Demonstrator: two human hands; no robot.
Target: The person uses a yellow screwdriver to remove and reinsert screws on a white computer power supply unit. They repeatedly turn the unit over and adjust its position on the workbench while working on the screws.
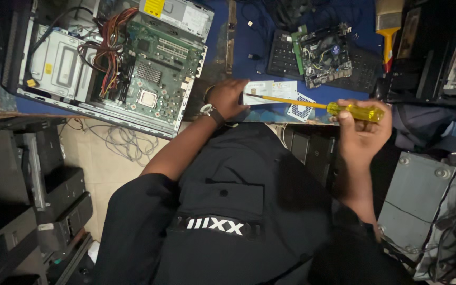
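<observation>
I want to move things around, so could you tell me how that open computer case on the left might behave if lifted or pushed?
The open computer case is probably heavy and rigid, being sheet metal. Its loose cable bundle would likely flop and snag. The exposed motherboard looks fragile.

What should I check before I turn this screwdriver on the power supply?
1. Right hand grips the screwdriver handle: ok.
2. Left hand steadies the power supply: ok.
3. Tip seated in a screw: cannot tell, the left hand's fingers hide it.
4. Power supply lies flat on the blue table: ok.
5. Shaft clear of the keyboard and the small board on it: ok.
6. Open computer case out of the way, to the left: ok.
</observation>
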